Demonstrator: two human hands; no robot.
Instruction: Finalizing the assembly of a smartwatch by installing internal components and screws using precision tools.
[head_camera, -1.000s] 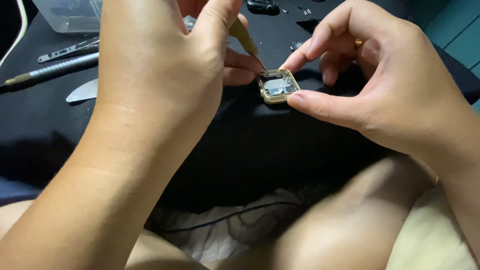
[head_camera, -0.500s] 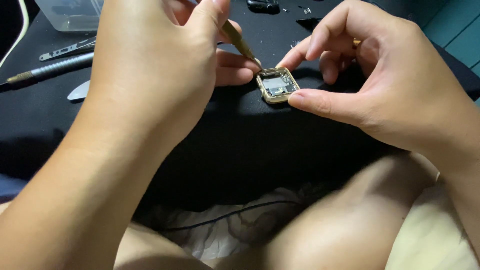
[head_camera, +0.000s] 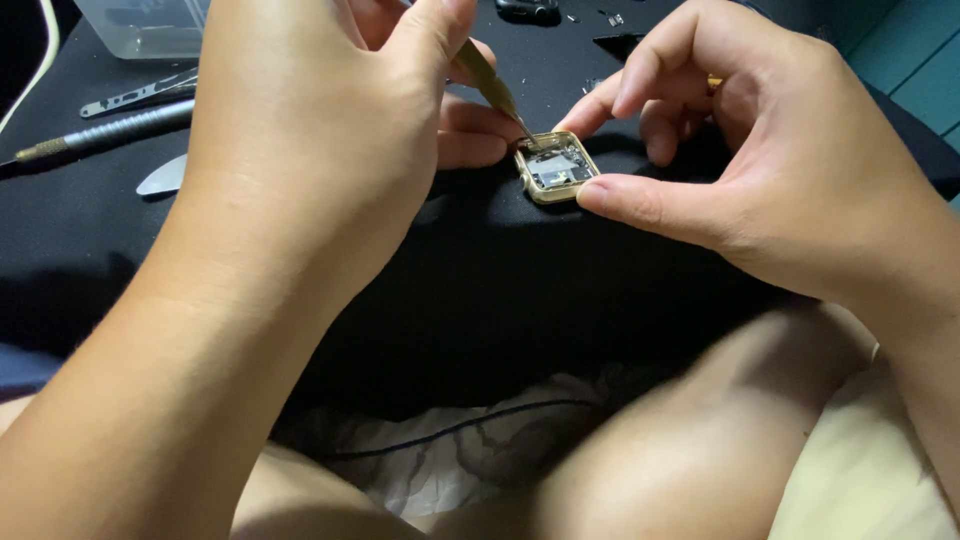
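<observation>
At the far left, a slim metal driver (head_camera: 105, 133), a flat steel pry tool (head_camera: 140, 93) and a small spudger blade (head_camera: 162, 177) lie on the black mat (head_camera: 560, 300), near the work and within reach of it. The left hand (head_camera: 320, 130) is closed around gold tweezers (head_camera: 490, 85), angled down so the tips meet the upper left corner of the small gold rectangular case (head_camera: 556, 166); whether they grip anything is too small to tell. The case rests open side up on the mat. The right hand (head_camera: 760, 150) pinches it, forefinger behind and thumb in front, bracing it against the tool's push.
</observation>
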